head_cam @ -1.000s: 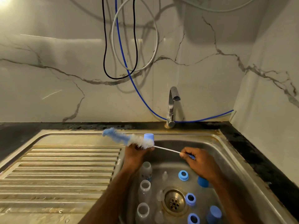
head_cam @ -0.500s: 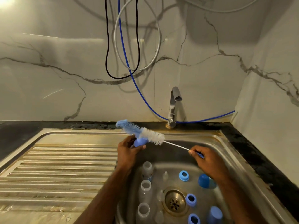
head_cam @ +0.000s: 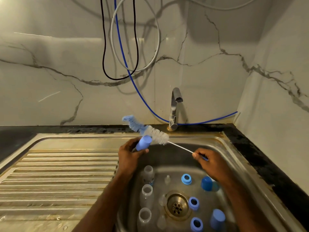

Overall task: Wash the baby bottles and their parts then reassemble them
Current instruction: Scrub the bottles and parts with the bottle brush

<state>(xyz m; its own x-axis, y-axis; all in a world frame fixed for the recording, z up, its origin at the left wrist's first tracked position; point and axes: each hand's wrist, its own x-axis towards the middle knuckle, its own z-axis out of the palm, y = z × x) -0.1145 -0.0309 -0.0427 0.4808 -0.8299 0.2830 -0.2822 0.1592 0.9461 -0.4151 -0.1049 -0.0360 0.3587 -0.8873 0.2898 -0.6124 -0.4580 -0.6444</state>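
My left hand [head_cam: 129,156] has its fingers curled around a light blue bottle cap [head_cam: 143,143], holding it above the back-left edge of the sink [head_cam: 234,148]. My right hand [head_cam: 211,162] pinches the thin white wire handle of the bottle brush [head_cam: 150,130]; its bristle head (white nearer me, blue at the tip) lies just behind the cap, touching it or nearly so, I cannot tell which. Down in the basin lie three clear bottles [head_cam: 147,192] in a row along the left, three blue collar rings [head_cam: 186,179], a dark blue cap [head_cam: 206,183] and another light blue cap [head_cam: 217,218], all around the drain [head_cam: 177,205]. Clear teats [head_cam: 167,179] lie between them. The tap [head_cam: 174,108] stands behind.
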